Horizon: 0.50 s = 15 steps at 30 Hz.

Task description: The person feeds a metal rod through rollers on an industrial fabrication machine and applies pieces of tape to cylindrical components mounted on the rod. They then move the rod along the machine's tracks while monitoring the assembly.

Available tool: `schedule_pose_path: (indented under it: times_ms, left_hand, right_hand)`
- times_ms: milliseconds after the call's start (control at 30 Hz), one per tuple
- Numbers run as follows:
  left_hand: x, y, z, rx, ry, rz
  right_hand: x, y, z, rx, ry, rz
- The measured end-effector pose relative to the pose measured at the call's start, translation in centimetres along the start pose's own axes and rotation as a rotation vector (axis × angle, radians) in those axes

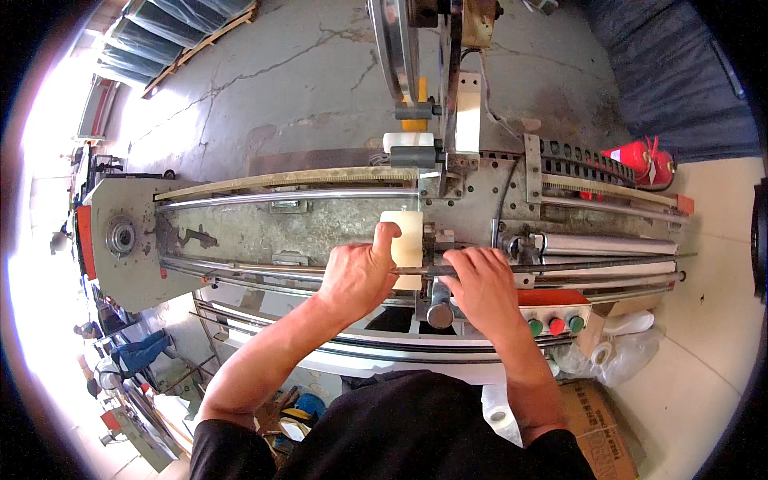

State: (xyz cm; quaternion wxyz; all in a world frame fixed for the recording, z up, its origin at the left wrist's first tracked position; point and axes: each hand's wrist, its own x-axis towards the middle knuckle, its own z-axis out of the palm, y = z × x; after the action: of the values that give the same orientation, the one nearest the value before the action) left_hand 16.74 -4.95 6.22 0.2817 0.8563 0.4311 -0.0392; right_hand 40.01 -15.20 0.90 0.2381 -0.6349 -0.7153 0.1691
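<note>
A long thin dark rod runs crosswise over a bench-like machine with lengthwise rails. My right hand is closed on the rod, fingers over its top, just right of a metal clamp fitting. Closed as well, my left hand is on the rod's line with its thumb raised; its fingers are mostly hidden. Against that thumb stands a cream-coloured block, partly covered by the hand. The rod passes in front of the block.
Above the carriage rises a metal wheel frame. A control box with green and red buttons sits right of my forearm. Red fire extinguishers stand at the far right, a cardboard box at near right. Another person is at far left.
</note>
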Motion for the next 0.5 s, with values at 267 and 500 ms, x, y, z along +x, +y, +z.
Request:
schedule_pose_path:
  times_ms: [267, 500]
  left_hand:
    - [-0.5, -1.3, 0.9, -0.185, 0.107, 0.06]
    - [-1.5, -5.2, -2.5, 0.026, -0.211, -0.085]
  right_hand:
    - [0.5, 0.5, -0.5, 0.091, 0.026, -0.067]
    - [0.3, 0.4, 1.3, 0.049, 0.156, -0.032]
